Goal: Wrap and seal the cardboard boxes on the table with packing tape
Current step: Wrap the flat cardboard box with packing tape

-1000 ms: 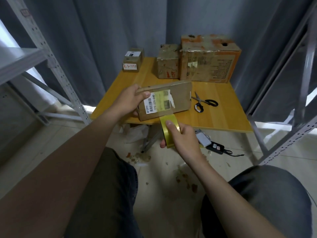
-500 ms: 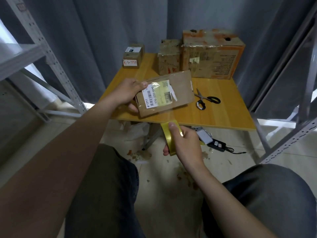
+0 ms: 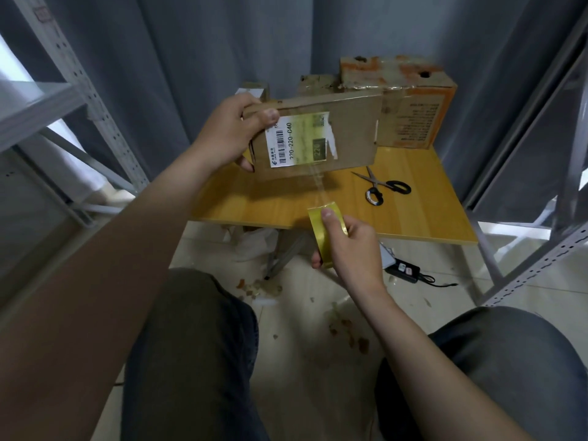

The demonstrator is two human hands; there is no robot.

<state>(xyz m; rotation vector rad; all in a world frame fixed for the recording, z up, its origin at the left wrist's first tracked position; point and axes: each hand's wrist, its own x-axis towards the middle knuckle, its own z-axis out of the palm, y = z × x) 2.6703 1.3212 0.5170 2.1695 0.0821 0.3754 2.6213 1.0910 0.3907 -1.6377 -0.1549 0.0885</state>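
Two hands at work above the table (image 3: pixel 413 218): the left hand (image 3: pixel 229 132) grips the closed labelled box (image 3: pixel 350 132), raised higher than moments earlier; the right hand (image 3: pixel 353 246) clasps the tape roll (image 3: pixel 323 246), clear tape (image 3: pixel 318 183) stretched between.

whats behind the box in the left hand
Behind the held box: a big box and the top of a smaller box; the rest of both is covered.

The scissors (image 3: pixel 383 188) lie on the table (image 3: pixel 423 218), before the large box (image 3: pixel 413 119).
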